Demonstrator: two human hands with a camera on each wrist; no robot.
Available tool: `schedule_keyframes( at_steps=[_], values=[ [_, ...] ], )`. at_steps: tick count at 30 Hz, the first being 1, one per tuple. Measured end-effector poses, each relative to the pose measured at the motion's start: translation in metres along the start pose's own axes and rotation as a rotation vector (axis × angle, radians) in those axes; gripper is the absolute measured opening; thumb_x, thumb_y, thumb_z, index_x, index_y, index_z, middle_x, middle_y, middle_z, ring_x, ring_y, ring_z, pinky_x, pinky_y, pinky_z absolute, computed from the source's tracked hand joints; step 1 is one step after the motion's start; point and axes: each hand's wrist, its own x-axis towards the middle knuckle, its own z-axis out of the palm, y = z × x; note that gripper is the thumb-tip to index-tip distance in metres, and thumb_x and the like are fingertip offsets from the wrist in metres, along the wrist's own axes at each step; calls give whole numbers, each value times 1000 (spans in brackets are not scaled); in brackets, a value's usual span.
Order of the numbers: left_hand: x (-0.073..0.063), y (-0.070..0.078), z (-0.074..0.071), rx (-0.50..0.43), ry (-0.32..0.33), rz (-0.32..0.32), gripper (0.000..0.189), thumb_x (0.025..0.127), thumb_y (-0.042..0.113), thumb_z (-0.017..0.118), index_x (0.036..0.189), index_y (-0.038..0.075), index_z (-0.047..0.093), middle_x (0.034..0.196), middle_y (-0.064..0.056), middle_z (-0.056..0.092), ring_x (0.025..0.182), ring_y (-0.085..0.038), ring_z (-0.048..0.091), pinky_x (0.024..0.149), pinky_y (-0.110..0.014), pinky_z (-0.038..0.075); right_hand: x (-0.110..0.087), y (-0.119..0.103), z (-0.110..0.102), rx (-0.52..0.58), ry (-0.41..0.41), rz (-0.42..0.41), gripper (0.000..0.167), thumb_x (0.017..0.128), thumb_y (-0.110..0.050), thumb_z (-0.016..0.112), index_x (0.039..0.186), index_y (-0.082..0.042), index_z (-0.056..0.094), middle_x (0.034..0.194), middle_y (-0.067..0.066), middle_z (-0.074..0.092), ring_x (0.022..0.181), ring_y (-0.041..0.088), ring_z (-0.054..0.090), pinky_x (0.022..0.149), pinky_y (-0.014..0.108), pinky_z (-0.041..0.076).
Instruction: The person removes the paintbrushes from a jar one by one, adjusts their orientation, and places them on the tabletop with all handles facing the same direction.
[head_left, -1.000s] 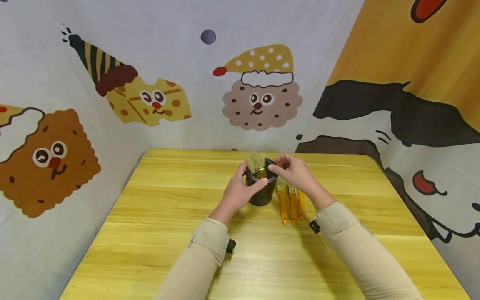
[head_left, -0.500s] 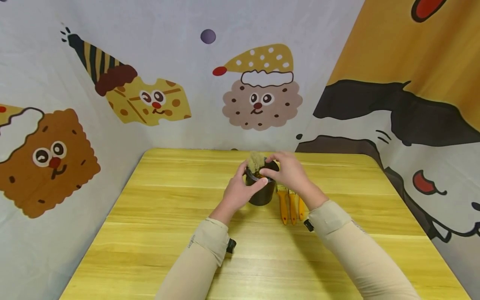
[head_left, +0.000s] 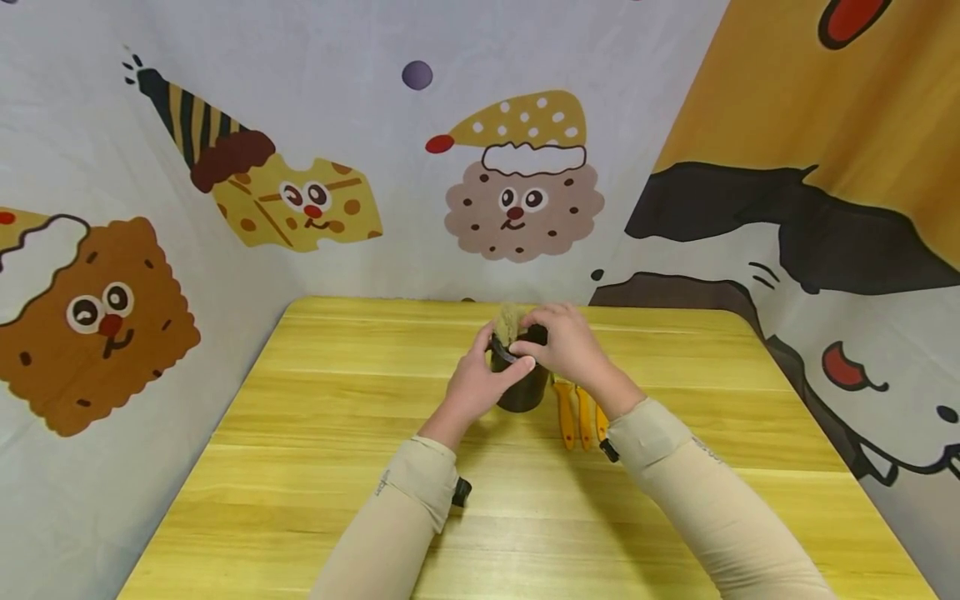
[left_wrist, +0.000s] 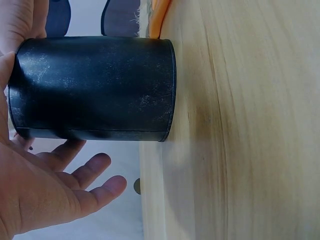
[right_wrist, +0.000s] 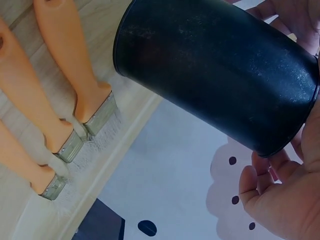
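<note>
A black cylindrical cup (head_left: 522, 387) stands upright on the wooden table, and pale bristles of a paintbrush (head_left: 507, 323) rise from its mouth. My left hand (head_left: 475, 382) holds the cup near the rim, thumb on the near side and fingers round the left. Over the mouth, my right hand (head_left: 567, 346) has thumb and fingers at the paintbrush, seemingly pinching it just below the bristles; its handle is hidden inside the cup. In the right wrist view, the cup (right_wrist: 215, 70) covers part of the fingers. The left wrist view has the cup (left_wrist: 95, 87) lying sideways across it.
Right of the cup lie several paintbrushes with orange handles (head_left: 584, 418), side by side, bristles away from me; the right forearm partly covers them. The wooden table (head_left: 337, 400) ends at a cartoon-printed curtain (head_left: 360, 108) behind and at both sides.
My right hand has moved left across the cup's mouth to the paintbrush, whose bristles now look narrower and slightly shifted left. The left hand and cup have stayed put.
</note>
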Motion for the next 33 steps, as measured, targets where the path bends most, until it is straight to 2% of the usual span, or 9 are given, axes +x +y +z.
schedule_keyframes(
  at_steps=[5, 12, 15, 17, 20, 22, 24, 28, 33],
  values=[
    [0, 0, -1, -2, -4, -3, 104, 87, 82, 67, 170, 48, 15, 173, -13, 37, 154, -46, 43, 116, -69, 43, 0, -2, 0, 38, -14, -1, 38, 95, -34, 84, 120, -6, 79, 128, 15, 74, 126, 40, 60, 111, 57, 47],
    [0, 2, -3, -6, -2, -3, 98, 88, 81, 68, 167, 54, 17, 172, -10, 39, 151, -46, 46, 113, -69, 46, 0, -2, 2, 106, -7, 77, 32, 99, -23, 73, 121, 0, 77, 141, 20, 67, 138, 44, 53, 118, 62, 44],
    [-1, 3, -2, -3, -4, 3, 97, 89, 79, 68, 167, 53, 17, 172, -11, 40, 150, -45, 48, 113, -68, 47, -2, -2, 2, 180, 15, 116, 30, 100, -24, 71, 119, -1, 77, 143, 20, 66, 139, 43, 54, 117, 61, 45],
    [0, 3, -2, -1, -1, 1, 96, 90, 76, 70, 168, 52, 18, 172, -12, 40, 150, -45, 48, 113, -68, 46, -3, -3, -1, 261, 38, 152, 28, 101, -25, 71, 118, -3, 76, 140, 19, 67, 134, 41, 58, 111, 58, 51],
    [0, 4, -1, 2, 11, -2, 97, 91, 73, 71, 169, 49, 19, 171, -11, 41, 152, -44, 47, 116, -68, 44, -3, -4, -14, 398, 102, 187, 25, 102, -28, 71, 113, -6, 76, 122, 17, 72, 113, 35, 66, 94, 47, 58],
    [0, 4, -1, -7, 16, -9, 98, 91, 72, 72, 169, 47, 19, 172, -10, 40, 153, -42, 45, 118, -67, 43, -3, -4, -27, 496, 150, 209, 25, 103, -31, 71, 111, -7, 74, 107, 12, 72, 97, 29, 64, 81, 38, 55],
    [0, 4, -1, -8, 18, -13, 99, 90, 73, 72, 169, 46, 20, 173, -9, 39, 155, -41, 43, 119, -67, 41, -3, -3, -41, 573, 202, 219, 28, 104, -34, 71, 110, -7, 73, 95, 5, 71, 86, 23, 60, 74, 31, 51],
    [-1, 5, -1, -15, 16, -15, 99, 90, 73, 73, 169, 45, 21, 173, -8, 39, 155, -42, 42, 120, -67, 40, -6, 0, -69, 675, 284, 251, 34, 105, -39, 70, 115, -6, 70, 92, -10, 70, 85, 13, 59, 72, 24, 49],
    [-1, 2, 0, -19, 11, -7, 99, 90, 74, 72, 169, 47, 20, 173, -5, 39, 156, -42, 42, 120, -68, 40, -20, 17, -95, 695, 343, 300, 31, 105, -39, 70, 118, -11, 69, 95, -14, 72, 90, 7, 66, 78, 17, 54]
  ],
)
